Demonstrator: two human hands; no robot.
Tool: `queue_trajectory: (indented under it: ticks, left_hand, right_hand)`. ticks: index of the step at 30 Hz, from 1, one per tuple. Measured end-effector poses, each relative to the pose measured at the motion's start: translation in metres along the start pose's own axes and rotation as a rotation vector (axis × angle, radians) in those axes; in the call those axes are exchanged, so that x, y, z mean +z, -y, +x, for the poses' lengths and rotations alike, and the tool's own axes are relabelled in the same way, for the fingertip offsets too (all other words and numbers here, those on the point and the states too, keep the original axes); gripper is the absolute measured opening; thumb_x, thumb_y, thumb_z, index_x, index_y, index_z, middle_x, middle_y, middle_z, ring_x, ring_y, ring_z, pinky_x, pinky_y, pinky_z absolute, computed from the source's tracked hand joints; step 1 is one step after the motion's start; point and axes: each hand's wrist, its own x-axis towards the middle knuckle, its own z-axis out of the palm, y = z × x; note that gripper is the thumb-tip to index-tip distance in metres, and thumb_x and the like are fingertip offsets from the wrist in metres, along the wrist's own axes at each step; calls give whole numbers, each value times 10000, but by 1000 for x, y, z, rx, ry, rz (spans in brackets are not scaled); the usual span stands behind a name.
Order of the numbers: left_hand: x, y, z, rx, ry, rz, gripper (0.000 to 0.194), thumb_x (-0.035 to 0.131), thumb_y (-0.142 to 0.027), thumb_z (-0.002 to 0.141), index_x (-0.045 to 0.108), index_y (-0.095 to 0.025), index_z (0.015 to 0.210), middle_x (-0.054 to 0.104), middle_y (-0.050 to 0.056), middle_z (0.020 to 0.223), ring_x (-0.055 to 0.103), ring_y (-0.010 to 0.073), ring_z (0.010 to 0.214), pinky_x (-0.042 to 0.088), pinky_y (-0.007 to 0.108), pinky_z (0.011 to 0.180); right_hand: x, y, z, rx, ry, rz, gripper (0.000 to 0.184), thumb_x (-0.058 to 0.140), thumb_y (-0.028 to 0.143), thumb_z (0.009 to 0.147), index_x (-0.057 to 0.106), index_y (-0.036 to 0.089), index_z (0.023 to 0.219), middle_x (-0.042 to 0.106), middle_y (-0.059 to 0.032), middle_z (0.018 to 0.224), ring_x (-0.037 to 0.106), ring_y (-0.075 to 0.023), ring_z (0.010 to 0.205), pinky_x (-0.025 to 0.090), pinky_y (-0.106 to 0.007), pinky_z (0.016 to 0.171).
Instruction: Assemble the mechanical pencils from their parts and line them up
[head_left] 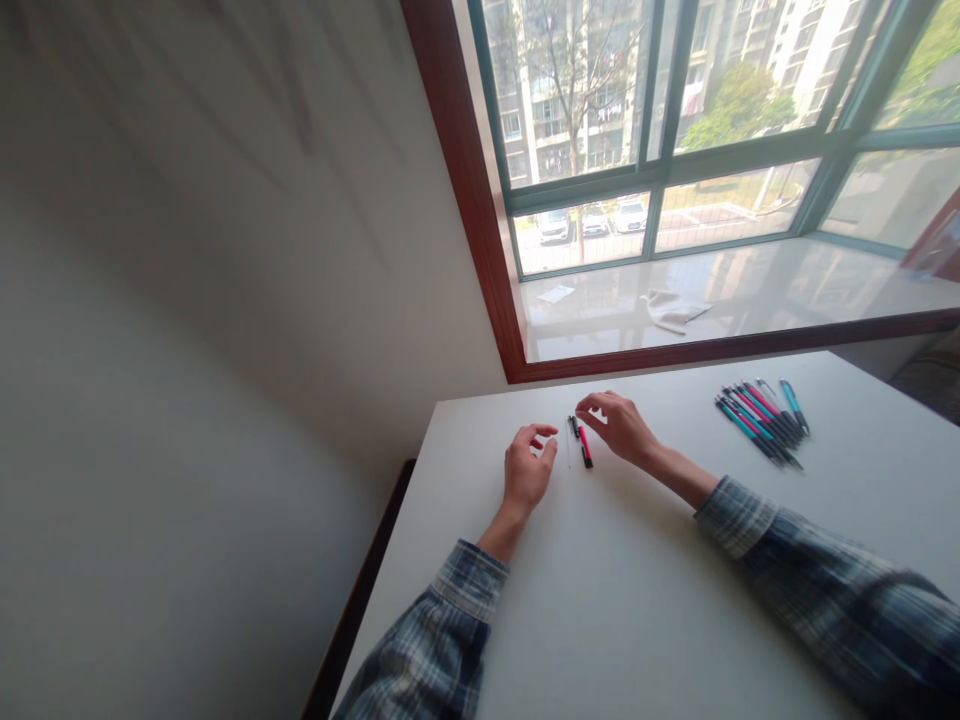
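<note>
My left hand (528, 468) hovers by the left side of some pen parts, its fingers curved and the thumb apart from them, with nothing in it. A thin refill (568, 446) lies closest to those fingers. Beside it are a short black pen part (574, 426) and a red pen barrel (585, 445) with a black end. My right hand (616, 424) reaches in from the right above the barrel. Its thumb and forefinger tips come close together in a pinch at the black part's upper end; whatever is between them is too small to make out.
Several pens (759, 420) in red, teal and black lie in a pile on the white table (600, 600), to the right. Behind the table is a window ledge (600, 330) with a crumpled cloth (673, 310). A wall (225, 350) rises on the left.
</note>
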Motion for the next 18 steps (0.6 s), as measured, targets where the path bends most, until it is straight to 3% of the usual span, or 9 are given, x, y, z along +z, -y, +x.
queue_trajectory:
  ticks: [3,6,11,18]
  left_hand:
    - [-1,-1,-2,66,52,127,206,624,-176,857,762,-255,987,756,26,1036,632,190,838,535,346,837]
    - [-3,-3,-4,100,106,211,249,609,-132,856,773,-275,976,762,16,1044,648,203,875,527,369,891]
    - [-4,-2,-6,140,169,277,293,599,-108,861,788,-305,969,768,5,1091,654,240,1047,516,387,946]
    - [-2,-4,-8,193,204,314,274,608,-129,881,807,-303,953,776,-2,1105,646,247,1033,490,413,998]
  right_hand:
    - [-2,-15,-4,161,-65,85,176,599,330,981,735,220,991,761,-55,921,661,-216,789,538,-378,763]
    - [-1,-24,-9,243,-110,193,247,582,386,973,750,222,1050,777,-67,1027,697,-219,848,562,-383,806]
    - [6,-23,-13,286,-90,286,246,637,426,925,760,218,972,793,-49,925,724,-218,808,582,-380,806]
    - [10,-18,-13,263,-93,342,211,689,416,899,774,227,942,801,-41,927,747,-220,829,600,-390,844]
